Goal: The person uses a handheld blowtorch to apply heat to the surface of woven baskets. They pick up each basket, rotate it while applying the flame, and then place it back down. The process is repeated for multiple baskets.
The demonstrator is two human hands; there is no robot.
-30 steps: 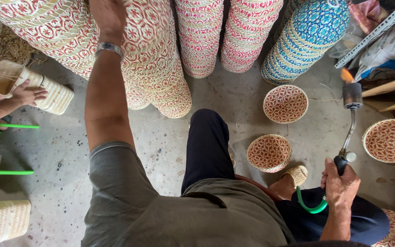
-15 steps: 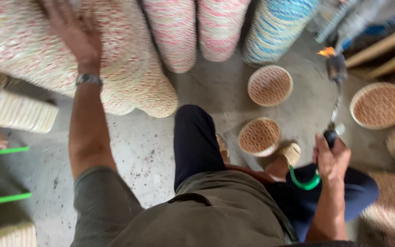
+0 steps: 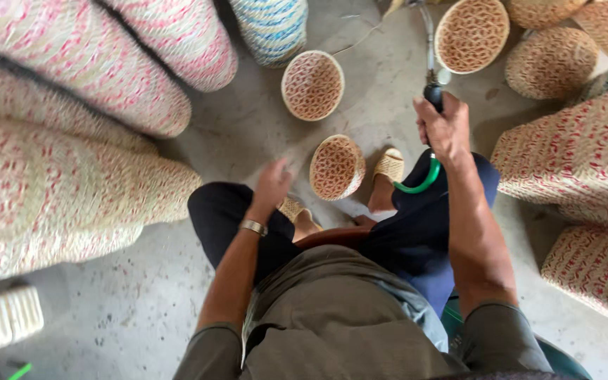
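— Down on the concrete floor (image 3: 262,134), between the sandalled feet: small woven basket (image 3: 336,167), tipped on its side, probably for easy reach.
— Left hand (image 3: 273,184)?
— Open, fingers spread, empty, just beside that basket, not touching.
— Right hand (image 3: 446,127)?
— Closed around a black-handled torch (image 3: 432,91), held up, nozzle well clear of the baskets; green hose (image 3: 416,184) looping below the wrist.

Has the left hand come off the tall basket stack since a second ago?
Yes. The left hand has left the patterned stacks and dropped toward the small woven basket by the feet.
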